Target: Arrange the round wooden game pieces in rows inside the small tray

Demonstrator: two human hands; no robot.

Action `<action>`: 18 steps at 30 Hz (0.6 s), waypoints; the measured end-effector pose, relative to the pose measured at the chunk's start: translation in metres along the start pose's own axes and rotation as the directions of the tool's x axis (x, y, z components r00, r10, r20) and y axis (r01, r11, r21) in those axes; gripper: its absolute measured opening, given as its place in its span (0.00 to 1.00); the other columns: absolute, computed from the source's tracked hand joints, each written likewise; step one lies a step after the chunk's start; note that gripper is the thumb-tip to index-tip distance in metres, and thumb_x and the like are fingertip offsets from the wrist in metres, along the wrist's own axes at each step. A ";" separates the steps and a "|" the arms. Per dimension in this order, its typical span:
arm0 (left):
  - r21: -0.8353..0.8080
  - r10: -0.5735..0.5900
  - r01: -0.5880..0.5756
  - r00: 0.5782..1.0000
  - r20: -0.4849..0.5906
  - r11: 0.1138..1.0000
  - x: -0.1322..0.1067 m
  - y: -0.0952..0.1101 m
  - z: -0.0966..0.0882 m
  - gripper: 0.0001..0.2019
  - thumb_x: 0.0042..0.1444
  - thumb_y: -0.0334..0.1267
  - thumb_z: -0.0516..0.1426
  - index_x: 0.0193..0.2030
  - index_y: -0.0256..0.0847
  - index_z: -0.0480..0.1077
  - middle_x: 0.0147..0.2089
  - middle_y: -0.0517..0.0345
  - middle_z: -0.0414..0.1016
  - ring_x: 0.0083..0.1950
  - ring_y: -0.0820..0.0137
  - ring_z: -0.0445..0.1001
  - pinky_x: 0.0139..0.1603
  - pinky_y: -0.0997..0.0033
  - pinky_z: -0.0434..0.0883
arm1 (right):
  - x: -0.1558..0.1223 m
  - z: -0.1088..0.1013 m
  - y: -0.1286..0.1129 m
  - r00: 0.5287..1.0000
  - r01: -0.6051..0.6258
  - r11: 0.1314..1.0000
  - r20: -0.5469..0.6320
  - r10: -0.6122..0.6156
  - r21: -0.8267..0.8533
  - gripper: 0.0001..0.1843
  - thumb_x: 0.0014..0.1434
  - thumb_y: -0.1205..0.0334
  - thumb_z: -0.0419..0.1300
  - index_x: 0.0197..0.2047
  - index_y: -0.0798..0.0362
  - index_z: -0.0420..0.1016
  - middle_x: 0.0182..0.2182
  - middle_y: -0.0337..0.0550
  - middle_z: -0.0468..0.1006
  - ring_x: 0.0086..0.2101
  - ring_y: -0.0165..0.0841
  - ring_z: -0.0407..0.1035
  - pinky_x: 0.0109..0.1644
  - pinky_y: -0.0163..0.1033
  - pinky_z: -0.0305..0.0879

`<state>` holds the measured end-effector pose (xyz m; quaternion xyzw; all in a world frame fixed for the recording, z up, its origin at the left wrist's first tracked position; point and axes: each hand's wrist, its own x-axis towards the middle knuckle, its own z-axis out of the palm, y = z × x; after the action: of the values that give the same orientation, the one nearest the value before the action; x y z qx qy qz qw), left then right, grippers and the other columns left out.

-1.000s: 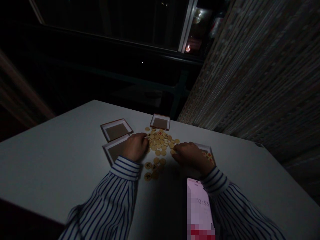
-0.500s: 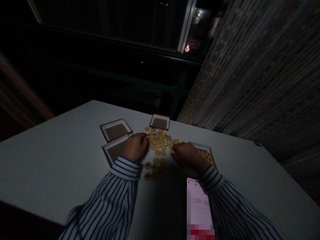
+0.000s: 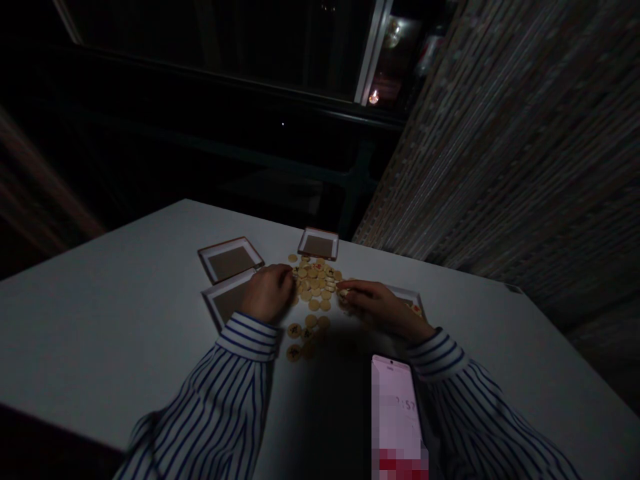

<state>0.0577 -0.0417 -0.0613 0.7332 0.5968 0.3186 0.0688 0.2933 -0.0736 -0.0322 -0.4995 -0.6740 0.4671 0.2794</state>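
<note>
A heap of round wooden xiangqi pieces [image 3: 314, 283] lies in the middle of the white table, mostly blank side up. My left hand [image 3: 270, 292] is closed at the heap's left edge, and its curled fingers hide whatever they hold. On the opposite side, my right hand [image 3: 373, 303] pinches what looks like a piece [image 3: 343, 293] between thumb and fingers, close to the heap. Nearer to me lies a small group of pieces [image 3: 295, 331], several with dark characters showing. Behind my right hand, an open box part [image 3: 407, 293] holds pieces with red characters, partly covered.
Left of the heap are two shallow box parts, one farther [image 3: 230, 260] and one partly under my left hand [image 3: 225, 303]. Another shallow box part [image 3: 320, 245] stands behind the heap. A lit phone [image 3: 397, 413] lies near my right forearm. A strand curtain [image 3: 475, 147] hangs at the right.
My right hand has shifted slightly, its fingers now stretched farther left towards the heap and covering more of the right box part. My left hand stays almost still.
</note>
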 end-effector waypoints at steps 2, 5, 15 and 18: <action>-0.003 -0.005 0.005 1.000 0.001 1.000 0.000 0.000 0.000 0.17 0.57 0.38 0.47 0.43 0.38 0.74 0.44 0.49 0.77 0.46 0.61 0.74 0.49 0.62 0.68 | -0.001 -0.002 0.002 1.000 0.001 0.994 0.030 -0.004 0.113 0.21 0.55 0.55 0.55 0.50 0.57 0.71 0.32 0.43 0.74 0.30 0.28 0.66 0.35 0.35 0.62; -0.016 -0.004 0.005 1.000 0.012 1.000 0.000 0.001 -0.001 0.17 0.57 0.38 0.47 0.43 0.38 0.74 0.45 0.49 0.77 0.47 0.61 0.74 0.50 0.62 0.68 | -0.001 -0.004 0.005 0.999 -0.005 0.976 0.035 -0.003 0.216 0.19 0.54 0.55 0.58 0.47 0.56 0.71 0.30 0.40 0.73 0.30 0.27 0.66 0.35 0.35 0.62; -0.017 0.012 -0.012 1.000 -0.011 1.000 -0.001 -0.001 0.000 0.17 0.57 0.38 0.47 0.43 0.37 0.74 0.44 0.49 0.77 0.46 0.62 0.74 0.49 0.64 0.68 | -0.003 0.006 0.010 0.995 0.040 0.934 -0.073 -0.070 -0.354 0.11 0.50 0.60 0.59 0.37 0.56 0.68 0.22 0.33 0.65 0.23 0.25 0.59 0.26 0.31 0.54; -0.010 0.010 -0.010 1.000 -0.006 1.000 -0.001 0.000 -0.001 0.17 0.57 0.38 0.47 0.43 0.37 0.74 0.44 0.49 0.77 0.46 0.62 0.73 0.50 0.64 0.68 | -0.004 0.008 0.015 0.991 0.116 0.797 0.015 -0.133 -0.592 0.10 0.51 0.63 0.58 0.38 0.55 0.70 0.28 0.38 0.71 0.27 0.27 0.63 0.30 0.32 0.56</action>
<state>0.0567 -0.0427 -0.0607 0.7349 0.5917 0.3242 0.0690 0.2941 -0.0796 -0.0483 -0.5227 -0.8133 0.2077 0.1492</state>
